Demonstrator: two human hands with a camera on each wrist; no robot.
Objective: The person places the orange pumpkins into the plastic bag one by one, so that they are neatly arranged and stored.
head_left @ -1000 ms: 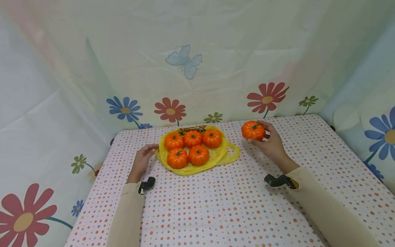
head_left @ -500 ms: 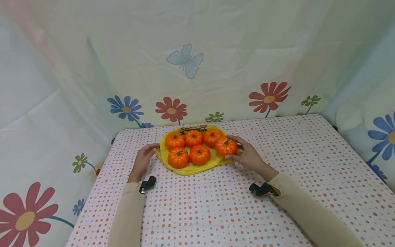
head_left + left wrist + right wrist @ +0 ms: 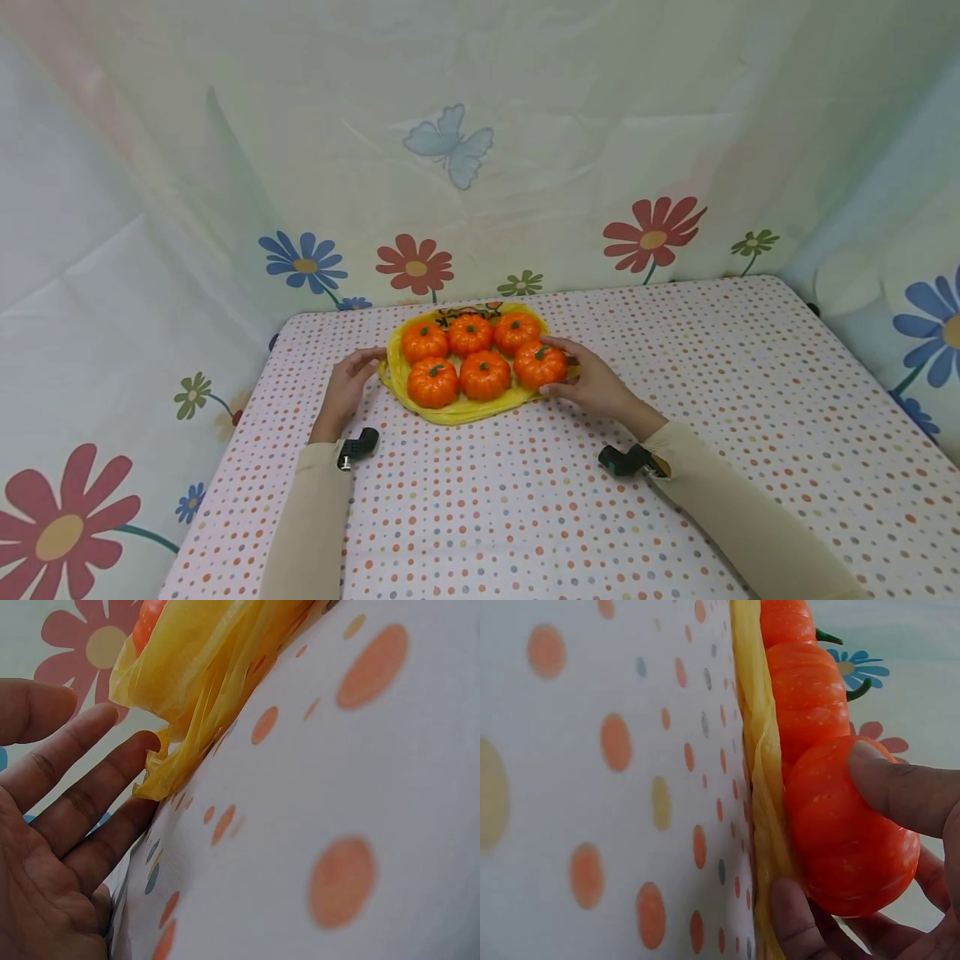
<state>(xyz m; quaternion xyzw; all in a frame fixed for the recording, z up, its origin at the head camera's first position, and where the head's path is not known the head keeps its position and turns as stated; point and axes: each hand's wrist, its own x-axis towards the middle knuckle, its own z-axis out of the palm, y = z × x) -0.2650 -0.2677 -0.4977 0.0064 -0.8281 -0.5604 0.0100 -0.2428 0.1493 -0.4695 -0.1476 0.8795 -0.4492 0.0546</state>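
A yellow plastic bag lies spread flat on the table, with several small orange toy pumpkins set in two rows on it. My right hand grips one more pumpkin at the bag's right end, thumb on the near side and fingers behind. In the right wrist view this held pumpkin sits in line with its neighbours, just inside the bag's crumpled edge. My left hand rests at the bag's left end. Its loosely extended fingers touch the bag's gathered end.
A white dotted cloth covers the table, whose far edge meets a backdrop printed with flowers and a butterfly. Dark wrist cameras sit on both forearms.
My right hand has brought its pumpkin from the right of the bag leftward and down to the end of the front row. The left hand has stayed in place.
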